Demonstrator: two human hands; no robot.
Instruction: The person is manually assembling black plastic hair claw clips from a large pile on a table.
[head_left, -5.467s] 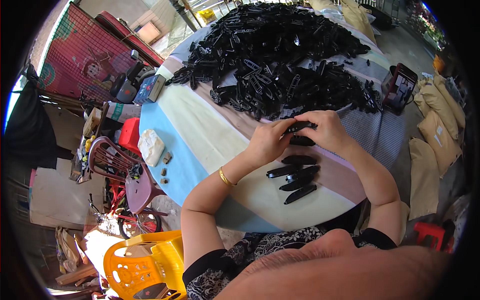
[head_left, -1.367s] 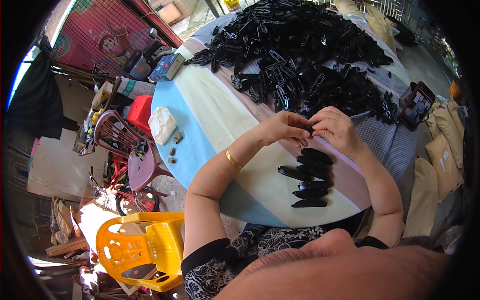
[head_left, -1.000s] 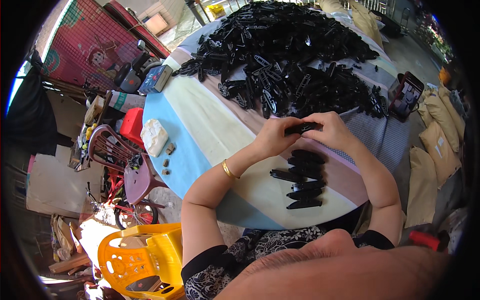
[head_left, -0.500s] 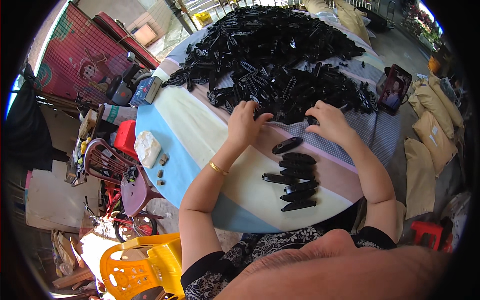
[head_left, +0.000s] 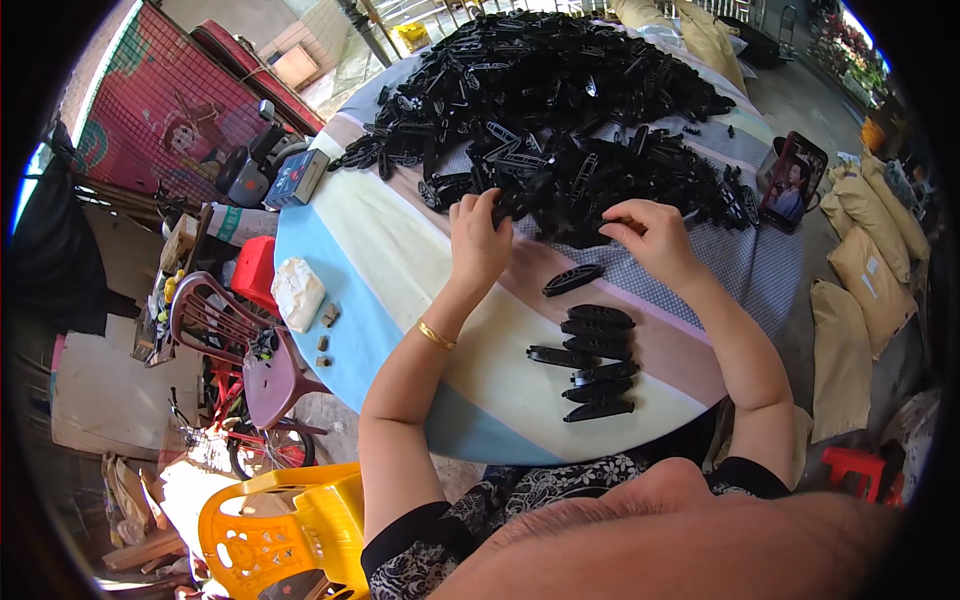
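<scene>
A large heap of black plastic parts (head_left: pixel 560 110) covers the far half of a round table (head_left: pixel 400 270) under a striped cloth. My left hand (head_left: pixel 478 240) reaches into the near edge of the heap, fingers on a black part. My right hand (head_left: pixel 650 232) is at the heap's edge too, fingertips pinched over the parts; whether it holds one is unclear. One black oval piece (head_left: pixel 572 279) lies alone just in front of my hands. Nearer to me, several finished oval pieces (head_left: pixel 595 362) lie in a stacked row.
A phone (head_left: pixel 790 180) stands propped at the table's right edge. A white wrapped lump (head_left: pixel 297 292) and small brown bits lie at the left edge. A small box (head_left: pixel 296 178) sits far left. A yellow plastic chair (head_left: pixel 270 520), a maroon chair (head_left: pixel 240 340) and sacks (head_left: pixel 860 300) surround the table.
My hands joined a black piece above the row, set it down in front of the row, then both moved forward to the heap's edge.
</scene>
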